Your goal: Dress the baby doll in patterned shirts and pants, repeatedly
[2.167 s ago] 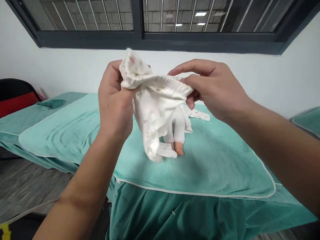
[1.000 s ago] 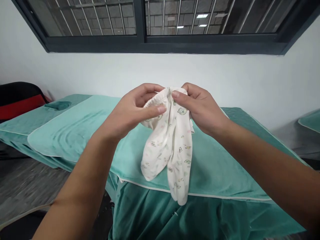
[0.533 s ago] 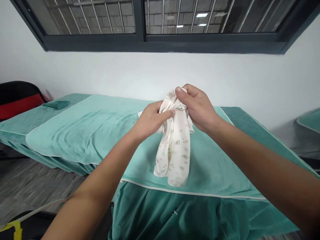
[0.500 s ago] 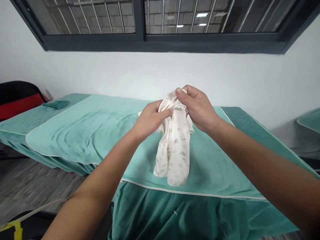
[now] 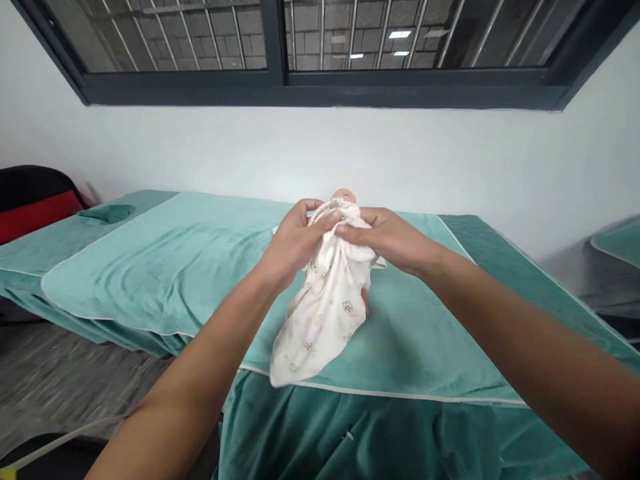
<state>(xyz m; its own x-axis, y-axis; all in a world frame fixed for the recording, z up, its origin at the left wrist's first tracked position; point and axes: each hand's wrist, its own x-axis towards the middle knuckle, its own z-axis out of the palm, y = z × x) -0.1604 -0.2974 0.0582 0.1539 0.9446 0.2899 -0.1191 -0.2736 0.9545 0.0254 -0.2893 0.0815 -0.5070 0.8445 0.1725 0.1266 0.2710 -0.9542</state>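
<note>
Small white baby trousers (image 5: 323,313) with a faint printed pattern hang from both my hands over a teal towel (image 5: 150,267). My left hand (image 5: 293,243) pinches the waistband on its left side. My right hand (image 5: 387,240) grips the same waistband from the right, fingers curled. The trouser legs lie on the towel near its front edge. Behind the cloth lies a baby doll; only the top of its head (image 5: 344,195) and a bit of a foot (image 5: 365,301) show.
The towel covers a massage bed with a darker teal sheet (image 5: 380,440) hanging over its front. A folded teal cloth (image 5: 107,213) lies at the far left. A black and red chair (image 5: 30,200) stands left. A white wall and a barred window are behind.
Both hands have lowered the trousers from chest height towards the doll. The legs, which were hanging free, now rest on the towel, and the doll's head has come into view.
</note>
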